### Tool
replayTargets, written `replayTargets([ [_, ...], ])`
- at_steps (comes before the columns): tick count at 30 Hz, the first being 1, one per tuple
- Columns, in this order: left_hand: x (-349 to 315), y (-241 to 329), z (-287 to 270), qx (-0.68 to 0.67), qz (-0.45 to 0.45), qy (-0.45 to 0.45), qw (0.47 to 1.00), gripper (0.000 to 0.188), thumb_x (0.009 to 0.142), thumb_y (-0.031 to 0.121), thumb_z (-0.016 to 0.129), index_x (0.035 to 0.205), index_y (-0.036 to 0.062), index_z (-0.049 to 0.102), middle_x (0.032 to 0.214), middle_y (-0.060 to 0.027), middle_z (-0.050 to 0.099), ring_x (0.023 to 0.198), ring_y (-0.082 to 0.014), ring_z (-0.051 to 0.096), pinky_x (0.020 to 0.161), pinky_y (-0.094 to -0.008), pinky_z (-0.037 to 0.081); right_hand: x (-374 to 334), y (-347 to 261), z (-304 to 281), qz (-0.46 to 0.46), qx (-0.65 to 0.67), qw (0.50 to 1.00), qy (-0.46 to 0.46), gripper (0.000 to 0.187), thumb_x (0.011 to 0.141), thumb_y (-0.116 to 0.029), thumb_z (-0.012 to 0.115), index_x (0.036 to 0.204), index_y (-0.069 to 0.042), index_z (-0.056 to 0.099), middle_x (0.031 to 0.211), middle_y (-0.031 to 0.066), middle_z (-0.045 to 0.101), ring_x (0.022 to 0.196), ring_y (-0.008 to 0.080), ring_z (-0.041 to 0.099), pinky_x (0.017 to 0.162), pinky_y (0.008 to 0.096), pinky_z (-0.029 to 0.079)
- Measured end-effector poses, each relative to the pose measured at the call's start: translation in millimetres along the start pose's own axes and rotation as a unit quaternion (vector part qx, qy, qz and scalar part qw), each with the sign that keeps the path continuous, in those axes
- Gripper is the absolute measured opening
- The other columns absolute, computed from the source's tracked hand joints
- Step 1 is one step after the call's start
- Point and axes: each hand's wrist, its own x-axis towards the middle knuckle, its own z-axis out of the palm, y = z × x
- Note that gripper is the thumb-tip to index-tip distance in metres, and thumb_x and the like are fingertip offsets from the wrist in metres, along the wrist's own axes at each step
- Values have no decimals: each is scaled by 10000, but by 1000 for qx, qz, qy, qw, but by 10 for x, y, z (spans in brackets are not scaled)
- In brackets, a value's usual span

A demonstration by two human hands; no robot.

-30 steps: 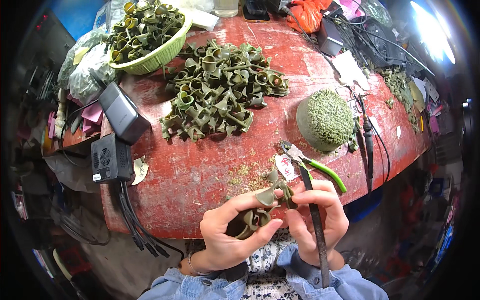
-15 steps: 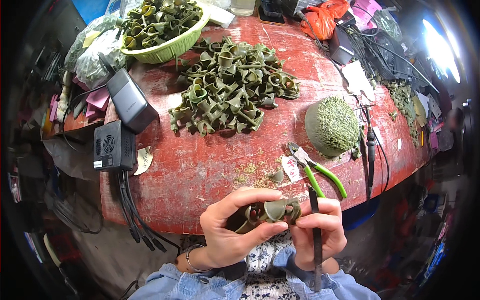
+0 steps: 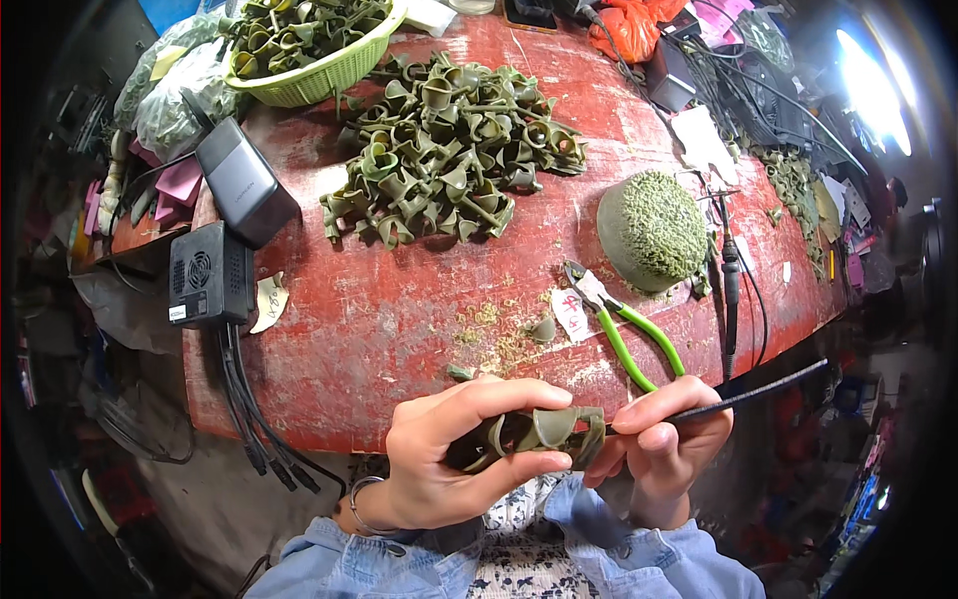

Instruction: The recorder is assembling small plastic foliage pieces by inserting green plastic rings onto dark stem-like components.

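Note:
Near the table's front edge, my left hand (image 3: pixel 434 454) is closed around an olive-green moulded piece (image 3: pixel 551 428) with curved, cup-like walls and an opening. My right hand (image 3: pixel 667 434) pinches a slim black rod (image 3: pixel 773 386), file-like in shape. The rod sticks out to the right, and its inner end is at the piece's right side, partly hidden by my fingers. Beyond my right hand lie side cutters (image 3: pixel 642 347) with green handles, jaws apart. A small loose green bit (image 3: pixel 542 329) and a marked paper scrap (image 3: pixel 570 315) lie left of them.
A heap of similar olive pieces (image 3: pixel 449 150) covers the table's middle back. Behind it stands a green basket (image 3: pixel 317 84) full of more. A tub of green granules (image 3: pixel 619 235) is at right, near a cabled pen-like tool (image 3: pixel 730 290). Black boxes (image 3: pixel 212 275) with cables stand left.
My right hand has turned the black rod from upright to pointing right, its inner end now at the piece. The left hand still holds the piece. The whole view has shifted slightly.

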Motion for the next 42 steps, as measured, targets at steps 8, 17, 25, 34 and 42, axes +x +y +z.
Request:
replayTargets([
  [8, -24, 16, -17, 13, -6, -13, 1000, 377, 617, 130, 783, 867, -67, 580, 737, -134, 625, 663, -150, 617, 588, -230, 468, 7, -57, -14, 29, -45, 998, -33, 121, 741, -3, 649, 789, 98, 602, 635, 159, 616, 540, 183, 611, 473, 262, 502],
  [17, -47, -33, -28, -39, -37, 0, 999, 337, 642, 56, 759, 938, -9, 612, 766, -71, 642, 636, -65, 587, 553, -187, 447, 33, 60, -94, -128, -139, 973, -130, 167, 727, 7, 659, 869, 39, 577, 743, 157, 635, 650, 245, 637, 560, 295, 516],
  [25, -65, 78, 18, -98, -160, 7, 982, 327, 680, 113, 730, 882, -93, 576, 764, -126, 634, 682, -117, 596, 621, -220, 465, -7, 9, -97, -152, -180, 961, -145, 219, 734, 50, 630, 943, 14, 574, 838, 187, 615, 648, 244, 625, 549, 291, 497],
  [34, -89, 78, 58, -182, -176, 14, 967, 248, 748, 38, 673, 974, -28, 594, 774, -35, 645, 671, -18, 547, 565, -151, 422, -119, 170, -173, -140, -140, 966, -165, 300, 766, 59, 578, 1056, 4, 522, 963, 225, 573, 753, 243, 613, 601, 295, 489],
  [42, -98, 42, 94, -176, -153, 26, 972, 263, 750, 50, 675, 984, -28, 583, 775, -17, 621, 669, -6, 512, 568, -147, 399, -271, 261, -43, -166, -114, 979, 13, 155, 832, -86, 570, 958, -9, 523, 808, 207, 619, 569, 184, 593, 547, 282, 491],
])
